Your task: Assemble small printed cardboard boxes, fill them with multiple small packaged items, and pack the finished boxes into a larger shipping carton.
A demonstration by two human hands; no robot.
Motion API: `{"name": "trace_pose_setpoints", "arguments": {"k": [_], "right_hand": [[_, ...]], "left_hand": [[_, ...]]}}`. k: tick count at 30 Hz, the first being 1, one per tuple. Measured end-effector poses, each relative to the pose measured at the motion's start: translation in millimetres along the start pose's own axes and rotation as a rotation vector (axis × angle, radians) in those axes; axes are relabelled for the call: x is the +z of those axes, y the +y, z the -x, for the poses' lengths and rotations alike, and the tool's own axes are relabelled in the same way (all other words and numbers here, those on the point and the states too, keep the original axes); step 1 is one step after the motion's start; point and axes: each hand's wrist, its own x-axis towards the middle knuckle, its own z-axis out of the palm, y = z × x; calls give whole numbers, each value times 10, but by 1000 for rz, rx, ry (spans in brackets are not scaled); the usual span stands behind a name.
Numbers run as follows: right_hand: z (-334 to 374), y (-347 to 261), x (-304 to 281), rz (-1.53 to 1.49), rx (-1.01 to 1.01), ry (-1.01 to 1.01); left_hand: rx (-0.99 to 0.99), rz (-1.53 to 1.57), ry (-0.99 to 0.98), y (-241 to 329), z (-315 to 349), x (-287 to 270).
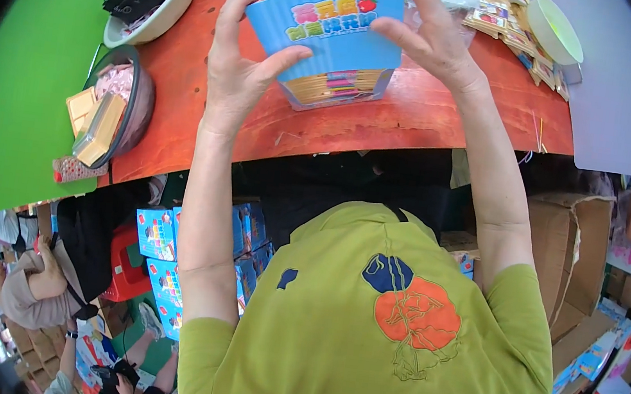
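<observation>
Both my hands grip a blue printed cardboard sleeve (349,48) at the far part of the red table, one on each side. From the sleeve's lower end sticks out a clear plastic box (332,93) with tan sticks and a few coloured strips inside. My left hand (244,70) has its thumb on the front face and its fingers round the left side. On the right side, my right hand (437,42) presses its thumb to the front, its fingers reaching over the top edge. The sleeve's upper end is cut off by the picture's edge.
On the red table (172,112) stand a white basin (177,11) with a black bag and a dark bowl (137,112) with packets at left. At right lie several small packets (502,23) beside a pale green bowl (553,29). Below are stacked blue boxes (156,276) and a cardboard carton (549,249).
</observation>
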Motion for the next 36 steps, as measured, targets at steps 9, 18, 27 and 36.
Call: {"name": "trace_pose_setpoints", "arguments": {"k": [9, 18, 27, 36], "right_hand": [[-15, -5, 10, -25, 55, -138], [1, -39, 23, 20, 63, -91], [439, -66, -20, -259, 406, -154], [493, -57, 113, -651, 562, 4]], "left_hand": [[-13, 5, -2, -32, -27, 18], [-68, -43, -41, 118, 1, 32], [-59, -72, 5, 75, -4, 56], [-88, 31, 19, 114, -19, 38]]}}
